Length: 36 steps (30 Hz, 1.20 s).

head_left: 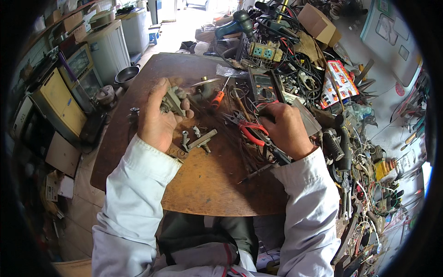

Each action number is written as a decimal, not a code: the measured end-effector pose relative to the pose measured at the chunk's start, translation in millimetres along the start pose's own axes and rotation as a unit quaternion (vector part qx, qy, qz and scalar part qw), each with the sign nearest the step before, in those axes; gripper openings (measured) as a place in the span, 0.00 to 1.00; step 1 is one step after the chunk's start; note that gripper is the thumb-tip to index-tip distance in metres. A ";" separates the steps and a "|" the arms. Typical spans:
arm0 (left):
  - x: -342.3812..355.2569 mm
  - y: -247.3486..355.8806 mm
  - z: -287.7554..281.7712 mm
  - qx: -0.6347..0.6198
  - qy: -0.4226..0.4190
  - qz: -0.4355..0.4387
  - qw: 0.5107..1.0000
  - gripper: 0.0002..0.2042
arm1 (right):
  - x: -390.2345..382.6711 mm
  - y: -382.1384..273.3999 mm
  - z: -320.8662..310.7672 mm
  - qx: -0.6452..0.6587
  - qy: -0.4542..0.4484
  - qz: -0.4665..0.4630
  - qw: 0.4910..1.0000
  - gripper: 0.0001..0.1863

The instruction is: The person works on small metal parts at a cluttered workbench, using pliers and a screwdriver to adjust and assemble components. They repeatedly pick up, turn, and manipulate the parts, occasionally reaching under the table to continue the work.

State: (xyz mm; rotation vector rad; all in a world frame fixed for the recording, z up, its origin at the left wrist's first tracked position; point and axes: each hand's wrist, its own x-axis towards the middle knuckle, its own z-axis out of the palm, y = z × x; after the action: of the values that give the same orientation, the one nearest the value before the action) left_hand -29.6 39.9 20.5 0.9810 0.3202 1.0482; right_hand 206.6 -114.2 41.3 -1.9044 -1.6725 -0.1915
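Raised above the wooden table (207, 189), my left hand (157, 115) has its fingers wrapped round a greyish metal part (173, 100). My right hand (284, 127) is curled among tools right of centre, beside red-handled pliers (251, 134); what its fingers hold is hidden. Small metal fittings (185, 141) and a metal bar piece (204, 137) lie below my left hand. An orange screwdriver (218, 99) and a multimeter (263, 82) lie beyond my hands.
Tangled cables, tools and a cardboard box (316, 25) crowd the back and right. A power socket block (263, 53) sits in the pile. On the left stand a yellow cabinet (62, 104), white appliances (108, 53) and a black pan (127, 74).
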 end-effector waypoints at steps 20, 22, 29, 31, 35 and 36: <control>-6.8 2.5 -4.6 0.093 -0.169 0.135 0.972 0.21 | -45.1 -10.3 41.8 -0.149 -0.032 0.041 0.987 0.13; -23.9 0.2 14.2 0.146 -0.274 0.061 0.949 0.19 | -49.5 -7.6 38.4 -0.157 -0.031 0.047 0.986 0.11; -70.6 -41.6 46.6 0.196 -0.505 0.018 0.840 0.18 | -57.9 -16.8 20.0 -0.157 -0.034 0.039 0.986 0.10; -73.3 -45.0 41.1 0.224 -0.507 -0.002 0.833 0.18 | -60.7 -18.5 19.0 -0.154 -0.032 0.031 0.987 0.11; -70.7 -47.2 39.7 0.212 -0.480 0.031 0.851 0.17 | -68.8 -29.1 6.7 -0.144 -0.041 0.048 0.988 0.10; -68.1 -44.6 42.2 0.202 -0.483 0.036 0.851 0.17 | -74.0 -31.5 1.5 -0.151 -0.034 0.043 0.987 0.09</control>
State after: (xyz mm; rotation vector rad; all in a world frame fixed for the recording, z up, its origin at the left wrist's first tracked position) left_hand -10.7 -45.7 -6.2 1.7807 -0.3559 0.4367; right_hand 161.8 -175.8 15.4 -2.2246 -1.6779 -0.3669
